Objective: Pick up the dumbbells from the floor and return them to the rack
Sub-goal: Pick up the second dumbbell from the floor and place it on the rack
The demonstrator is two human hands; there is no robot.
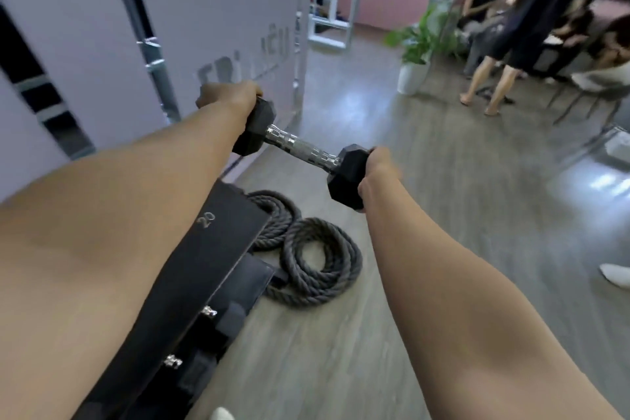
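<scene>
Left hand [229, 94] and right hand [377, 165] each clenched over a dumbbell [300, 150] head, above rack [204, 249], coiled rope [306, 262], grey wood floor [443, 181]

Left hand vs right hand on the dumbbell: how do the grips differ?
The left hand caps the far head of the dumbbell from above; the right hand clasps the near head from its outer side. The left hand sits higher and further from the camera, the right lower and closer, so the bar slants. Both hold a black hex head, not the chrome handle, with the dumbbell off the floor above the rack.
</scene>
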